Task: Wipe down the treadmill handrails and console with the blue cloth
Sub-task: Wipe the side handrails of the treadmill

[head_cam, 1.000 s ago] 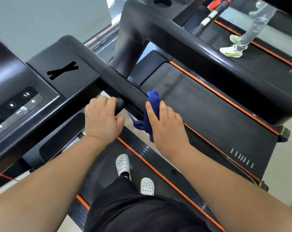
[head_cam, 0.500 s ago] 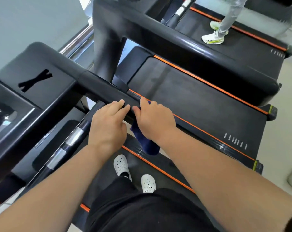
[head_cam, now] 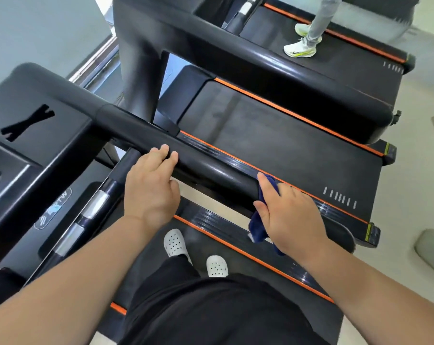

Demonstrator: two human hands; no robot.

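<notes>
Most of the dark blue cloth (head_cam: 257, 227) is buried between the right hand (head_cam: 290, 215) and the black padded handrail (head_cam: 211, 168) — only a fold by the forefinger and a hanging tail show. The black console panel (head_cam: 2, 170) is cut by the left edge, its markings blurred. The oval sticker (head_cam: 53, 211) below is unreadable. The far walker shows only a grey trouser leg (head_cam: 320, 21) — the rest is cropped.

Pale floor (head_cam: 415, 160) (black treadmills (head_cam: 273, 135) atop)

No words readable here: black X-shaped logo (head_cam: 28, 123) on the console (head_cam: 61, 115), left; sticker (head_cam: 52, 209) below, blurred.
</notes>
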